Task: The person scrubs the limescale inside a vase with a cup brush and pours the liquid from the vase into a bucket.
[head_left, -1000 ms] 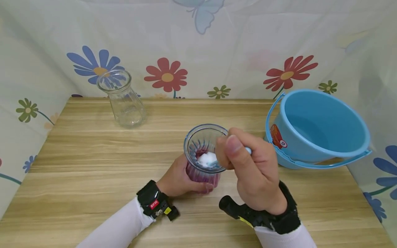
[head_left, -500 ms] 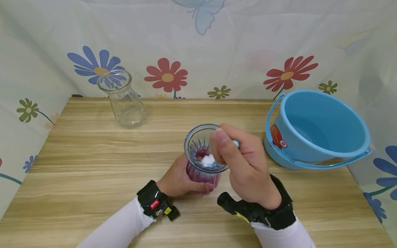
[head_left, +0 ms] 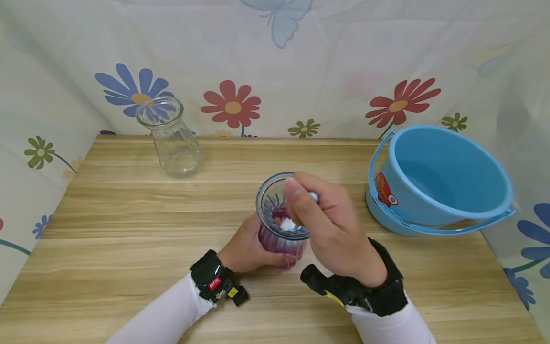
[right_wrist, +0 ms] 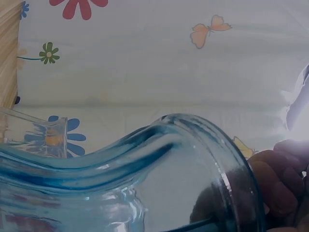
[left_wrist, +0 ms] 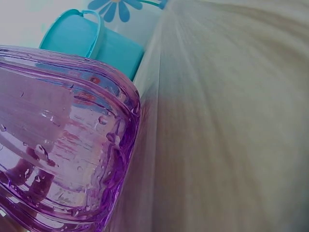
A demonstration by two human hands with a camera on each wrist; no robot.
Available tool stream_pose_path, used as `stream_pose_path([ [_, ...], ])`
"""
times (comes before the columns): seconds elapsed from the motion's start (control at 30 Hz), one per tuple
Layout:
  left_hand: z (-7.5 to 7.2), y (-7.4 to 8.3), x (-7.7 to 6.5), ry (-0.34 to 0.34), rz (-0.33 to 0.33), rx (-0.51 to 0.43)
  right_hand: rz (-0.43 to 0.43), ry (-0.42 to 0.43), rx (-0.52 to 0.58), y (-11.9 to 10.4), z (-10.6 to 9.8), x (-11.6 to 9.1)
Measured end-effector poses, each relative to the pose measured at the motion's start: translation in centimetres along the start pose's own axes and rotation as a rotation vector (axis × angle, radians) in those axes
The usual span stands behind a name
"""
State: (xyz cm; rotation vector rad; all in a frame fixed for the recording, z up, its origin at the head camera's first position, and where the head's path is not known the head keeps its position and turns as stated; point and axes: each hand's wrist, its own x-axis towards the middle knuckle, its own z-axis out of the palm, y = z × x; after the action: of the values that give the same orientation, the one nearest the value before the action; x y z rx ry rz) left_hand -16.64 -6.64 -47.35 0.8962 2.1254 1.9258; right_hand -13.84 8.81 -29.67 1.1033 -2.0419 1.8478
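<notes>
A ribbed glass vase (head_left: 275,191), blue at the rim and purple toward the base, stands on the wooden table. My left hand (head_left: 245,246) grips its lower part from the left, thumb across the front. Over the mouth, my right hand (head_left: 333,227) holds a bottle brush by its light blue handle (head_left: 314,196), mostly covered by the fist. The brush's white head (head_left: 287,224) sits inside the vase. Water drops dot the purple glass of the vase (left_wrist: 63,145) in the left wrist view. In the right wrist view, fingers (right_wrist: 277,188) show beside the blue rim.
A clear glass vase (head_left: 176,148) stands at the back left of the table (head_left: 129,229). To the right is a light blue bucket (head_left: 408,191) with its handle hanging down in front. A flower-patterned curtain (head_left: 335,57) borders the back and sides.
My right hand has shifted left over the vase's mouth, taking the brush handle with it, and less of the white head shows. My left hand and the vase stay in place.
</notes>
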Motion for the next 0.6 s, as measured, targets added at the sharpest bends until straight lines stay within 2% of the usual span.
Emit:
stream_pose_path([
  [0.23,-0.2,2.9,0.0,-0.004,0.010,-0.017,0.057,-0.047,-0.017,0.0,-0.1,0.0],
  [0.3,-0.3,3.0,0.0,-0.009,0.008,-0.014,0.063,-0.055,-0.015,0.0,-0.1,0.0],
  [0.47,-0.2,0.8,0.1,-0.019,0.007,0.001,0.057,-0.052,0.011,0.1,-0.2,0.0],
  [0.53,-0.3,0.7,0.1,-0.025,0.007,-0.008,0.055,-0.048,0.028,0.1,-0.3,-0.1],
  [0.6,-0.3,1.6,0.1,-0.035,-0.001,-0.028,0.063,-0.041,0.064,0.2,-0.4,-0.1],
])
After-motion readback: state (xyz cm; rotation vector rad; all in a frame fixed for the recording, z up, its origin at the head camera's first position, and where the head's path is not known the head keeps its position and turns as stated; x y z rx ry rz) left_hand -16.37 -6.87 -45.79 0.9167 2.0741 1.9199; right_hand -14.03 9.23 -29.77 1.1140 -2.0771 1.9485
